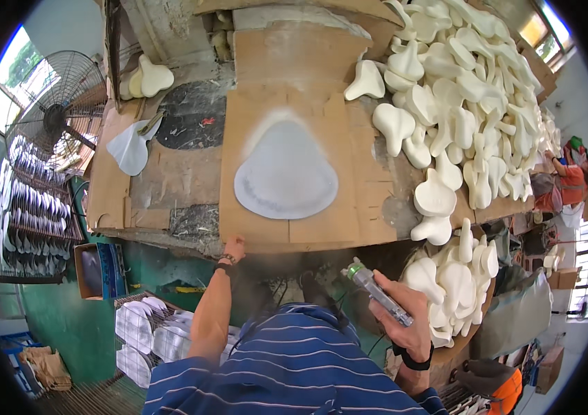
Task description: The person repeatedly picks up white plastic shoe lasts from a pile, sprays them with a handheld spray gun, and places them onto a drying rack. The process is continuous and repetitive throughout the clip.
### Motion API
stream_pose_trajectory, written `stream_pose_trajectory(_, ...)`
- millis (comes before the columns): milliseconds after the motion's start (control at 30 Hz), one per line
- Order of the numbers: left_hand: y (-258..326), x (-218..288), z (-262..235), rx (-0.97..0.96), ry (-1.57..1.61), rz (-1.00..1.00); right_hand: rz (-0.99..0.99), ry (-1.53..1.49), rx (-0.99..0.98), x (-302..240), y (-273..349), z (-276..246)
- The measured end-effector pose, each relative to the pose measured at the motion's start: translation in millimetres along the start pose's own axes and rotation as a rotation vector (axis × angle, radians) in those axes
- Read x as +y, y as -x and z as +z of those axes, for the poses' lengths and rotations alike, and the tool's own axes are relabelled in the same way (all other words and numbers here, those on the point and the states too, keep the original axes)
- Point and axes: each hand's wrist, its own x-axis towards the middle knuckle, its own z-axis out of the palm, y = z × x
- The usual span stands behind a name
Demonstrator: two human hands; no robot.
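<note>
A light grey, rounded triangular cover piece (286, 173) lies flat on a brown cardboard sheet (339, 225) in front of me, with a pale spray haze on the cardboard around its upper edge. At the sheet's near left corner, my left hand (234, 247) is closed with its fingers curled on the edge. My right hand (408, 315) grips a metal spray gun (379, 296) with a green-ringed front end. It is held low, off the near edge of the table, apart from the cover piece.
Cream foam saddle pads (446, 104) are heaped on the right, with more in a round container (456, 283) below. Another grey cover (130, 149) lies on the left. A large fan (55, 117), a rack of pieces (34, 214) and a wire basket (149, 332) stand leftward. Another person (571, 183) is far right.
</note>
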Motion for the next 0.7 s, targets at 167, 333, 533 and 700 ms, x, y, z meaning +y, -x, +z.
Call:
stream_pose_trajectory(167,-7.7,-8.7,-4.4,-0.035,-0.083,0.028,0.083,-0.008,0.227,14.5,4.8,0.4)
stream_pose_trajectory(333,-6.6,-4.1,-1.9,-0.047,0.002,0.009,0.105,0.059,0.075,11.6,23.8,-5.2)
stream_pose_trajectory(533,-7.7,-11.3,-5.6,-0.038,0.001,0.01,0.19,-0.026,0.18,6.4,18.4,-0.6)
stream_pose_trajectory(700,-8.4,-14.1,2.6,0.015,-0.038,0.089,0.024,0.07,-0.006,4.5,21.8,-1.9)
